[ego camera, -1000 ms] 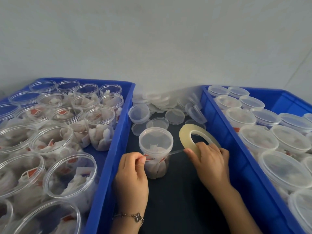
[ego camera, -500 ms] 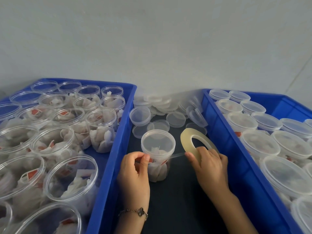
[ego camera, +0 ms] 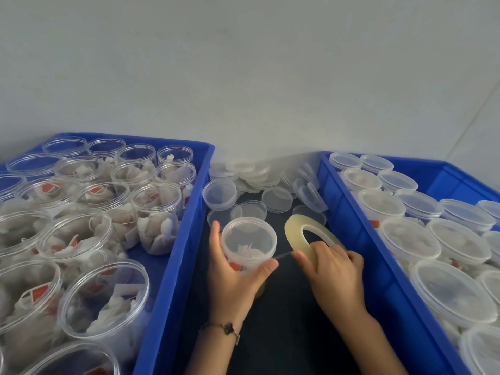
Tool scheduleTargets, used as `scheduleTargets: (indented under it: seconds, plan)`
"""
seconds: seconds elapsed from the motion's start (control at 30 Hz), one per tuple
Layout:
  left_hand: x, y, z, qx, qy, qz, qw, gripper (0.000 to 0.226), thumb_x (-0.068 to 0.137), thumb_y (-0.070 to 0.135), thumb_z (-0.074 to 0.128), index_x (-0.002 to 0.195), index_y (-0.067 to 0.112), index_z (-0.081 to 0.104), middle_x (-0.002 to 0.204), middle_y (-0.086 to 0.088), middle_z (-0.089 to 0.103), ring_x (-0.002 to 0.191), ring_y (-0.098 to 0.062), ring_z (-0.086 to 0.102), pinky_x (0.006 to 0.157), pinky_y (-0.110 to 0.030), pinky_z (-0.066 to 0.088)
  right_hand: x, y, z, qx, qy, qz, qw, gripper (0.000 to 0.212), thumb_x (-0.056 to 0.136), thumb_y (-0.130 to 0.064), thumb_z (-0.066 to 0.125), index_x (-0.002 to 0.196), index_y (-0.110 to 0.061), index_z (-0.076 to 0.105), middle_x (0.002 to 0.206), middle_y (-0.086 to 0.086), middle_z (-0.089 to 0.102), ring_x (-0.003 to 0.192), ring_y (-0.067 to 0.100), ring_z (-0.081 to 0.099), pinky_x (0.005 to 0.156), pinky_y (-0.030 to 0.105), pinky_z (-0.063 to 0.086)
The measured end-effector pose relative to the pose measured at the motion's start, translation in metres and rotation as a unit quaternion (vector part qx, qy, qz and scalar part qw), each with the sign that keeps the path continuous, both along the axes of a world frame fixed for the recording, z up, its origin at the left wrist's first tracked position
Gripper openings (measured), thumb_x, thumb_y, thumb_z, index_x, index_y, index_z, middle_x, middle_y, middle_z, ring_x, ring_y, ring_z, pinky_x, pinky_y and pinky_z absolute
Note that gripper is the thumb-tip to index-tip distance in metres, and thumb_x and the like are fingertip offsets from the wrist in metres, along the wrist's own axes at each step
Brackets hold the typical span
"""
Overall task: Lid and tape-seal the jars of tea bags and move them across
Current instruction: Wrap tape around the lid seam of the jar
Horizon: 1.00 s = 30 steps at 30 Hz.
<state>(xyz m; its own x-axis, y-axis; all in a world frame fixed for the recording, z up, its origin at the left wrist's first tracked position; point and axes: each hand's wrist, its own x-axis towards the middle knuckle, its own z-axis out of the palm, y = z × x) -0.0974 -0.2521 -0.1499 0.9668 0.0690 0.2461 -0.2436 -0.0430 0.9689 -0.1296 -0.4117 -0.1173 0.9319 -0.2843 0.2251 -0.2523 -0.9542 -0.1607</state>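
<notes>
While left hand (ego camera: pixel 232 277) fingers clamp clear lidded jar (ego camera: pixel 249 243), right hand (ego camera: pixel 332 274) fingers pinch tape roll (ego camera: pixel 297 235).

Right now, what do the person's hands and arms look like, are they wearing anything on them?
Both are bare: no gloves, no sleeves in view. The left hand has a thin chain bracelet at the wrist, with a small dark clover-shaped charm. The right hand and its forearm carry nothing: no ring, watch or band that I can see. Nails look short and unpainted.
</notes>
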Motion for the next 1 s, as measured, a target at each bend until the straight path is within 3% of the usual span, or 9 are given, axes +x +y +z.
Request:
scheduleTargets:
  seconds: [0.07,0.13,0.2,0.23,0.43,0.63,0.73,0.87,1.0]
  plan:
    - [0.004,0.004,0.002,0.042,-0.011,0.03,0.999,0.1,0.05,0.036,0.088,0.136,0.037,0.037,0.127,0.021,0.048,0.111,0.013,0.045,0.077,0.004,0.035,-0.001,-0.002,0.007,-0.018,0.033,0.001,0.999,0.08,0.068,-0.076,-0.006,0.101,-0.032,0.051,0.087,-0.015,0.051,0.1,0.008,0.052,0.093,0.033,0.022]
    - [0.003,0.007,0.004,0.052,-0.037,0.037,0.997,0.082,0.052,0.043,0.086,0.122,0.038,0.045,0.111,0.023,0.053,0.099,0.02,0.048,0.072,0.003,0.038,-0.005,-0.003,0.01,-0.03,0.014,0.011,0.999,0.058,0.076,-0.078,0.021,0.097,-0.034,0.052,0.085,-0.014,0.055,0.092,0.009,0.054,0.09,0.034,0.024]
    - [-0.003,0.009,0.007,0.036,-0.024,0.004,0.999,0.071,0.053,0.056,0.08,0.113,0.038,0.047,0.103,0.02,0.057,0.093,0.017,0.053,0.072,-0.002,0.043,-0.01,-0.001,0.015,-0.02,-0.032,0.04,0.998,0.024,0.083,-0.057,0.054,0.095,-0.036,0.052,0.083,-0.013,0.057,0.085,0.008,0.055,0.088,0.034,0.025]
    - [-0.006,0.009,0.008,0.022,-0.002,-0.022,1.0,0.068,0.053,0.062,0.078,0.11,0.038,0.049,0.102,0.017,0.058,0.091,0.013,0.056,0.071,-0.006,0.047,-0.012,0.0,0.017,-0.013,-0.04,0.048,0.998,0.014,0.084,-0.044,0.059,0.093,-0.037,0.05,0.082,-0.014,0.056,0.081,0.007,0.053,0.087,0.034,0.024]
    - [-0.01,0.017,0.009,-0.084,0.065,-0.103,0.989,0.066,0.057,0.053,0.077,0.114,0.024,0.059,0.1,0.0,0.069,0.084,-0.007,0.068,0.063,-0.014,0.051,-0.002,0.003,0.028,-0.039,-0.03,0.059,0.997,0.014,0.09,-0.026,0.051,0.082,-0.035,0.044,0.065,-0.012,0.042,0.069,0.007,0.041,0.083,0.032,0.02]
    - [-0.011,0.02,0.009,-0.098,0.076,-0.14,0.982,0.091,0.042,0.075,0.07,0.116,0.023,0.06,0.098,0.003,0.073,0.088,-0.015,0.07,0.073,-0.027,0.054,0.009,0.009,0.022,-0.033,-0.026,0.074,0.996,0.012,0.088,-0.022,0.053,0.086,-0.032,0.048,0.077,-0.012,0.051,0.074,0.009,0.044,0.084,0.034,0.021]
    - [-0.011,0.02,0.01,-0.112,0.095,-0.154,0.977,0.1,0.037,0.083,0.069,0.116,0.024,0.059,0.099,0.002,0.073,0.089,-0.017,0.07,0.065,-0.022,0.054,0.012,0.012,0.018,-0.037,-0.039,0.096,0.994,0.007,0.086,-0.021,0.057,0.087,-0.028,0.055,0.07,-0.011,0.047,0.07,0.01,0.041,0.085,0.036,0.025]
    - [-0.009,0.021,0.01,-0.126,0.12,-0.148,0.974,0.109,0.021,0.083,0.072,0.11,0.021,0.055,0.094,-0.005,0.07,0.079,-0.017,0.071,0.056,-0.022,0.054,0.014,0.01,0.015,-0.045,-0.06,0.118,0.99,0.013,0.077,-0.017,0.07,0.078,-0.024,0.059,0.065,-0.008,0.058,0.064,0.014,0.054,0.08,0.04,0.035]
    - [-0.009,0.018,0.017,-0.129,0.116,-0.172,0.97,0.116,0.015,0.08,0.075,0.109,0.015,0.055,0.094,-0.008,0.069,0.078,-0.017,0.071,0.057,-0.022,0.054,0.016,0.015,0.013,-0.047,-0.062,0.123,0.989,0.006,0.086,-0.032,0.061,0.086,-0.027,0.058,0.072,-0.008,0.062,0.073,0.012,0.056,0.086,0.038,0.03]
